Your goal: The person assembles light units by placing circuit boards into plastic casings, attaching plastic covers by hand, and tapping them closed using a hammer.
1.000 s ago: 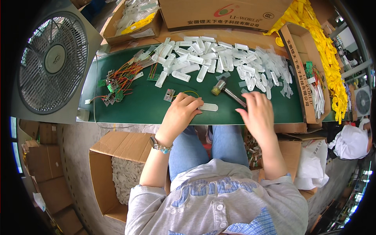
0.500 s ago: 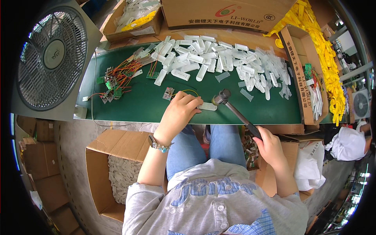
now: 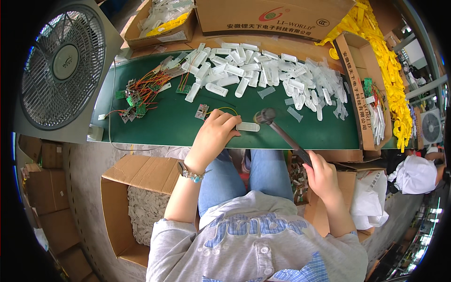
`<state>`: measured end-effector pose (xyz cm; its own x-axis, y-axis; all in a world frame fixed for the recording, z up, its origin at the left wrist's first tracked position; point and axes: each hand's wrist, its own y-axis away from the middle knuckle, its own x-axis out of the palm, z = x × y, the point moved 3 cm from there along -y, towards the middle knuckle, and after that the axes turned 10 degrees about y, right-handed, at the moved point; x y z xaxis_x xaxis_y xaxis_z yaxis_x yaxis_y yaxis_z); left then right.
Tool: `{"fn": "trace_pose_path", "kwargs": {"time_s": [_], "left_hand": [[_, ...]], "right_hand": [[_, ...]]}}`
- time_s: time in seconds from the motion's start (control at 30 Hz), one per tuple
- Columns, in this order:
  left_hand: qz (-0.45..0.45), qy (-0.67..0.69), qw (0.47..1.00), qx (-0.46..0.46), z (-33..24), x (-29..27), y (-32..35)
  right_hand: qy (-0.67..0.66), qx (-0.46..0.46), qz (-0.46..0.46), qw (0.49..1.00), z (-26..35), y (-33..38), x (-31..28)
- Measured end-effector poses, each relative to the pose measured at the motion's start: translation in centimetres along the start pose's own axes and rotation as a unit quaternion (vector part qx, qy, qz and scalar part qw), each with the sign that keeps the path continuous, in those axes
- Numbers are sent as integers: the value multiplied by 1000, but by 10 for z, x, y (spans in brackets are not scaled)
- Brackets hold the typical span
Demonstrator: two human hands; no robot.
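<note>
My left hand (image 3: 216,134) lies palm down near the front edge of the green table mat (image 3: 174,127), its bent fingers pressing on a small white plastic casing (image 3: 248,127). One end of the casing sticks out to the right of the fingertips. A small circuit board (image 3: 202,111) lies just beyond this hand, with a yellow wire running to the fingers. Wrapped around the dark handle of a hammer (image 3: 287,137) is my right hand (image 3: 323,177). The hammer's head is just right of the casing's free end, its left face blurred; whether it touches cannot be told.
White casings (image 3: 230,70) and clear plastic pieces (image 3: 331,87) are heaped at the back. Wired circuit boards (image 3: 136,98) lie left, near a large fan (image 3: 63,66). An open carton (image 3: 359,94) borders the right side; another carton (image 3: 136,171) stands below the table's left.
The hammer head has shifted very slightly and its left face looks more blurred. My left hand stays on the casing, and the whole view has moved a little.
</note>
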<state>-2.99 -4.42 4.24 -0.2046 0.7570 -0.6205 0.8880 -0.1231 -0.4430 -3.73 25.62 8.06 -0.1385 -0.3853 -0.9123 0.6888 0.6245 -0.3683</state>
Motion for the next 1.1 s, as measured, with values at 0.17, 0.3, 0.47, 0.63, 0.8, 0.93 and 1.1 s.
{"fn": "trace_pose_path", "kwargs": {"time_s": [0.17,0.3,0.47,0.63,0.8,0.93,1.1], "left_hand": [[-22,51,995,-81,7,0,5],[-22,53,995,-85,7,1,2],[-26,55,996,-68,7,0,3],[-16,24,999,-32,5,0,2],[-33,16,999,-9,4,3,6],[-40,3,999,32,-2,6,5],[-41,-17,996,76,-10,13,1]], "right_hand": [[-20,-11,-49,999,2,-8,9],[66,-39,103,992,10,-11,22],[-19,-2,17,1000,-9,-22,23],[-125,32,12,992,-26,-39,31],[-51,142,166,974,-37,-63,28],[-22,-11,14,1000,2,-81,40],[-168,-13,142,976,35,-95,87]]}}
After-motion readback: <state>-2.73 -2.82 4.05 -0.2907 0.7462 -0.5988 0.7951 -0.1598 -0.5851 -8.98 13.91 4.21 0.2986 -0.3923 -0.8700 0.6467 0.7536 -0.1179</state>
